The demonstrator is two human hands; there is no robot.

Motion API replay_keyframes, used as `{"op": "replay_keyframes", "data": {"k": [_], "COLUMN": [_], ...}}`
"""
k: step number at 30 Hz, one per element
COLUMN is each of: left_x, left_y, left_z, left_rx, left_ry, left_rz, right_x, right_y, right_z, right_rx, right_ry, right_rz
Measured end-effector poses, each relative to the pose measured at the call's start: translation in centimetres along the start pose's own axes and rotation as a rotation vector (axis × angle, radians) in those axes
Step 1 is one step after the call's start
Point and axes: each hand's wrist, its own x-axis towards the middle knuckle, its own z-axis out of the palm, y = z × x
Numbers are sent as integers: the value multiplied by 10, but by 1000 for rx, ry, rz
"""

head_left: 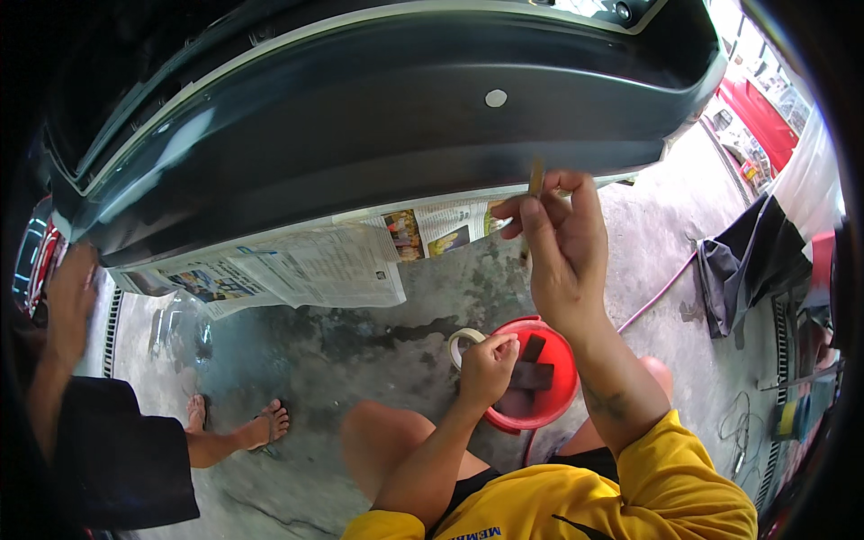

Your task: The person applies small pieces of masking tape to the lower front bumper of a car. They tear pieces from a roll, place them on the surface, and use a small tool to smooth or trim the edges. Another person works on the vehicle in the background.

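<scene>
My right hand (569, 243) is raised just below the lower edge of a dark grey bumper (360, 117). Its thumb and fingers pinch a narrow yellowish strip (537, 176), blurred, so I cannot tell its material. My left hand (489, 371) is closed low in front of my body, against a roll of masking tape (457, 346); part of the roll is hidden behind the fingers. Newspaper sheets (333, 265) hang along the bumper's lower edge. A round pale spot (496, 98) shows on the bumper's face.
Between my knees stands a red bucket (565, 378) holding dark flat blocks (533, 376). At the left is another person's hand (72, 292), near the bumper's end, with sandalled feet (270, 423) on the concrete floor. A dark cloth (751, 261) and pink hose (661, 292) are at the right.
</scene>
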Motion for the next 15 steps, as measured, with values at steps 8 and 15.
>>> {"op": "replay_keyframes", "data": {"k": [8,15], "left_x": [-7,-1], "left_y": [14,15], "left_z": [-4,5], "left_rx": [-56,-58], "left_ry": [-56,-78], "left_rz": [21,100], "right_x": [55,71], "right_y": [-26,-28], "right_z": [27,32], "right_rx": [-432,-733], "right_ry": [320,409], "right_rz": [-282,-344]}}
